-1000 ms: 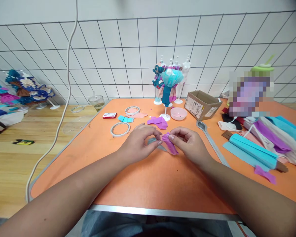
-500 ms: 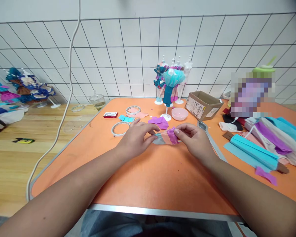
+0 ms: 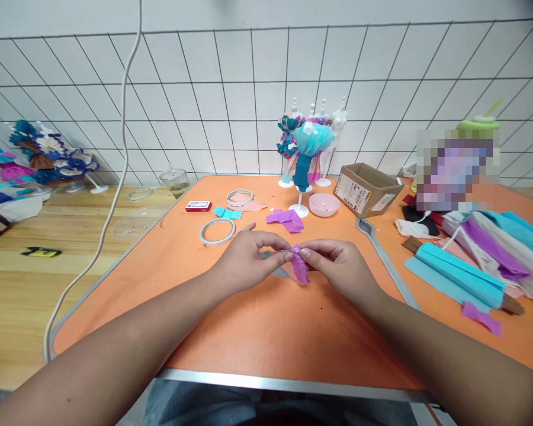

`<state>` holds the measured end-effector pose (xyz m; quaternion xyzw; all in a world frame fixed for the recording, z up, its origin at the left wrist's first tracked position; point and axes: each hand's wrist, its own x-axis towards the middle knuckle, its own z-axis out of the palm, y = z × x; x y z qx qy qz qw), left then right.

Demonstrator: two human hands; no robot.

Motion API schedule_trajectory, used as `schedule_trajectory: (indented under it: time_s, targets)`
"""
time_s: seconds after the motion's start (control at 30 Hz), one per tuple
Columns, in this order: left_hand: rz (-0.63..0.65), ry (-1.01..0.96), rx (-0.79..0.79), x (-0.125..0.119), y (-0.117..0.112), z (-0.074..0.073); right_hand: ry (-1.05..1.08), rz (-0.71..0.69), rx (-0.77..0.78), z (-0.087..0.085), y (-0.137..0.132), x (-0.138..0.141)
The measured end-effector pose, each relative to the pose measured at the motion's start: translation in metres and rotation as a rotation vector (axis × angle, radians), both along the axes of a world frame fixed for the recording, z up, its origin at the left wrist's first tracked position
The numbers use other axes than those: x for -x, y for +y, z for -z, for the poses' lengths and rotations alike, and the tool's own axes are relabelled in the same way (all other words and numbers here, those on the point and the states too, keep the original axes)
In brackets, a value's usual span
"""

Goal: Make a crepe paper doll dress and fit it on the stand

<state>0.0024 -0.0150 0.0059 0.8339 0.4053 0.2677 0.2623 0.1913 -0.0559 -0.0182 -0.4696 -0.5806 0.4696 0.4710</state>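
The purple strip [image 3: 300, 271] is right in the middle, up between both hands above the orange table [image 3: 288, 343]. Looks like crepe-type paper, so I'd guess next to no weight, soft, not slippery, and quick to crease or tear if tugged. Best hold, imo: light fingertips on the bunched top end, since the loose tail probably won't support anything.

Taking the strip as the centre of the clock, with 12 pointing away from the person: left hand [image 3: 249, 255] at 9, right hand [image 3: 343, 260] at 3. Both are grasping the top end, thumb against fingers, practically closed because the paper's so thin. The tail hangs free towards 6. Something pale shows under the left thumb; can't tell if it's part of the same piece.

Bit further out, a grey tool [image 3: 389, 261] at 3, just past the right hand, and a tape ring [image 3: 217, 243] at 10. A flat purple piece [image 3: 286, 221] lies near 11. Beyond that, pink bowl [image 3: 323, 212] at 1, the teal-dressed stand [image 3: 302, 173] at 12, and a cardboard box [image 3: 353, 197] between 1 and 2.
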Motion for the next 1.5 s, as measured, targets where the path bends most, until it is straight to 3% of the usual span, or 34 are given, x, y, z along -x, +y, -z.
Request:
schedule_trajectory:
  time_s: [0.13, 0.3, 0.5, 0.8, 1.03, 1.27, 1.5]
  targets:
    - [-0.044, -0.059, 0.141, 0.003, 0.003, -0.006, 0.165, -0.111, 0.056, 0.002, 0.0, -0.003]
    - [-0.009, -0.118, 0.319, 0.005, 0.005, -0.008, -0.012, -0.05, 0.063, -0.004, -0.002, 0.003]
    - [0.188, -0.169, 0.444, 0.01, 0.009, -0.007, -0.051, 0.024, 0.095, -0.007, -0.001, 0.003]
    - [0.015, -0.091, 0.254, 0.004, 0.003, -0.009, -0.211, 0.083, 0.029, -0.004, -0.004, 0.006]
    - [0.004, -0.076, 0.207, 0.005, 0.006, -0.008, -0.206, 0.048, 0.023, -0.002, -0.003, 0.006]
    - [0.08, -0.091, 0.215, 0.005, 0.009, -0.002, -0.237, 0.032, -0.07, -0.004, -0.004, 0.006]
    - [0.086, -0.114, 0.213, 0.003, 0.005, 0.0, -0.209, 0.067, -0.034, -0.004, -0.005, 0.009]
